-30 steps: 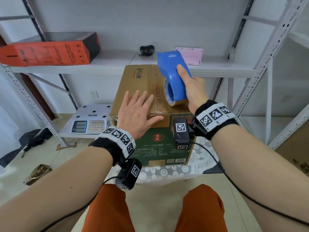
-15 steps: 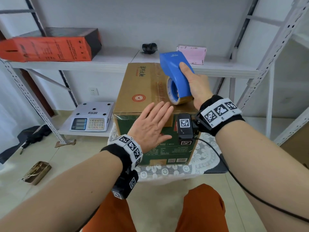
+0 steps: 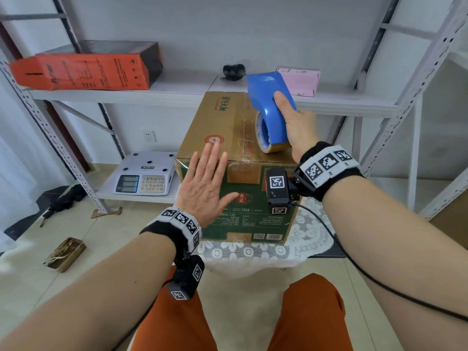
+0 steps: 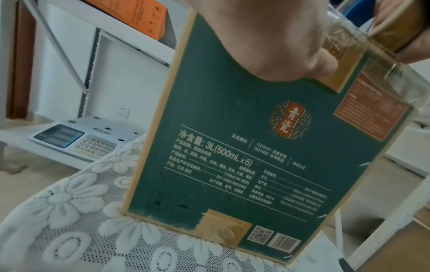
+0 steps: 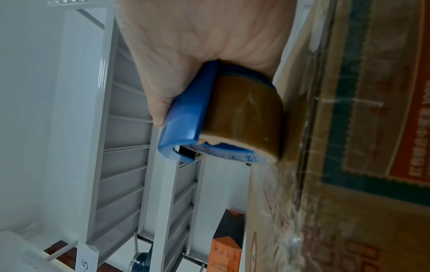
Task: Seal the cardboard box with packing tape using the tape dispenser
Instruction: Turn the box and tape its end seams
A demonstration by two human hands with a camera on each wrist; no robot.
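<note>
A cardboard box [image 3: 215, 117] with a brown top and a green printed front [image 4: 232, 147] stands on a lace-covered table. My right hand [image 3: 291, 117] grips a blue tape dispenser [image 3: 271, 97] holding a brown tape roll [image 5: 244, 119]. The roll rests on the box top near its front right edge. Shiny tape [image 3: 243, 127] lies along the centre seam. My left hand [image 3: 205, 183] is flat, fingers straight, over the upper left of the front face. I cannot tell whether it touches the box. In the left wrist view its palm [image 4: 267, 36] covers the box's top edge.
A lace cloth [image 3: 253, 252] hangs over the table's front edge. A white electronic scale [image 3: 147, 173] sits on a low shelf left of the box. The shelf behind carries an orange carton [image 3: 81, 72], a small black object [image 3: 234, 70] and a pink box [image 3: 298, 79]. Rack uprights [image 3: 405, 97] stand on the right.
My left hand came off the box top and dropped down to the front face. The dispenser slid a little toward the near edge of the box.
</note>
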